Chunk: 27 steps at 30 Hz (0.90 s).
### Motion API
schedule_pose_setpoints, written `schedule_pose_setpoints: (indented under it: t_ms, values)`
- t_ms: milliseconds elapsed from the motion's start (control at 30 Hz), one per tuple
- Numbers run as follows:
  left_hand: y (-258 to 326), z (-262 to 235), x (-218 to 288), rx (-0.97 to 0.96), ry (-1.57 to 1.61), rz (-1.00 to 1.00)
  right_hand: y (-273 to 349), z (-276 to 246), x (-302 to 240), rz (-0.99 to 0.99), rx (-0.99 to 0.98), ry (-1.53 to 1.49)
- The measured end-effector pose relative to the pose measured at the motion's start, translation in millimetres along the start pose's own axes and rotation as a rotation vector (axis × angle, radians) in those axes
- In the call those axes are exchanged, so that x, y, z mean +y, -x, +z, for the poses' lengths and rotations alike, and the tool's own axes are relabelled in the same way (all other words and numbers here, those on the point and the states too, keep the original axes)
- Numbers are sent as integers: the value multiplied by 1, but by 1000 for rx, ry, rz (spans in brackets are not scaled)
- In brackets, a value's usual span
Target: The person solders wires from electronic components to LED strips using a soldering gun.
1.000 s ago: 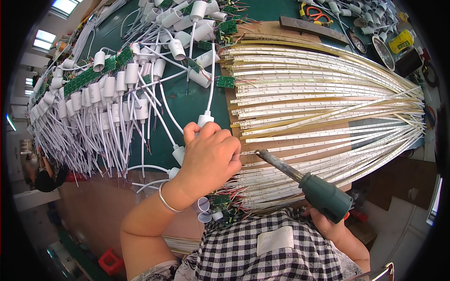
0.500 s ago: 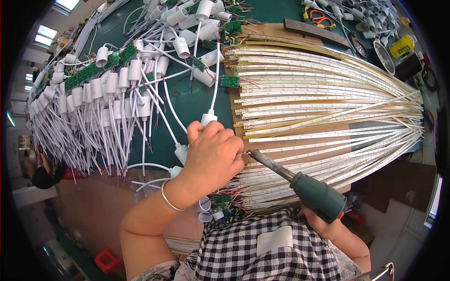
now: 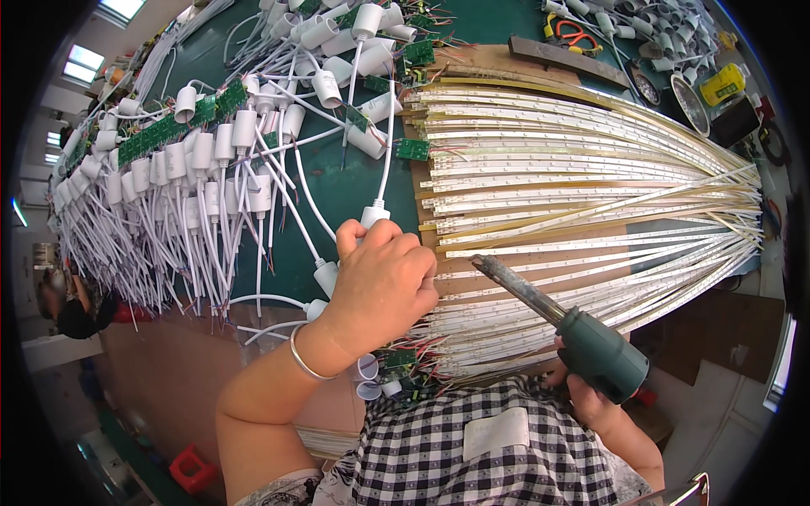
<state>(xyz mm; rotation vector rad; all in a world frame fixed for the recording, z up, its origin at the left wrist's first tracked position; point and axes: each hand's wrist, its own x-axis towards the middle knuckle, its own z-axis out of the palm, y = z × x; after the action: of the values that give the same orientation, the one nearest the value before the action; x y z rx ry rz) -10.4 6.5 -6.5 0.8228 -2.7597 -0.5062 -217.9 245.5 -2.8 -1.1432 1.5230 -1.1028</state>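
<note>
My left hand [image 3: 384,282], a bangle at its wrist, is closed in a pinch at the left ends of the LED strips [image 3: 523,194]. What its fingertips hold is hidden behind the fingers. Just beyond the knuckles is a white cylindrical housing [image 3: 375,214] with a white cable running away from it. My right hand [image 3: 595,403] grips a soldering iron [image 3: 603,354] by its dark green handle, partly hidden beneath it. The iron's metal tip points up and left over the strips, apart from my left hand.
Many white housings with cables [image 3: 173,160] and green circuit boards [image 3: 413,149] lie on the green table [image 3: 295,211]. A dark bar [image 3: 567,63], scissors [image 3: 574,35], a round metal dish [image 3: 690,103] and a yellow container [image 3: 723,84] stand far right. A red stool [image 3: 192,469] is lower left.
The soldering iron has drawn away from my left fingertips, with its tip shifted right and slightly farther from me. My right hand moved right with it. My left hand has barely moved.
</note>
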Motion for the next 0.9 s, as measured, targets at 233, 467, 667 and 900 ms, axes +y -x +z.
schedule_pose_setpoints:
  t_ms: [233,467,667,900]
  values:
    - [2,2,-3,7,-21,8,3,-2,1,42,120,-113]
    - [0,-1,-1,-32,-18,-31,1,-1,-1,2,248,-118]
    - [0,-6,3,-97,-39,-70,11,-14,10,15,156,-193]
    - [-30,-23,-26,242,-143,-148,8,-12,4,-74,205,-211]
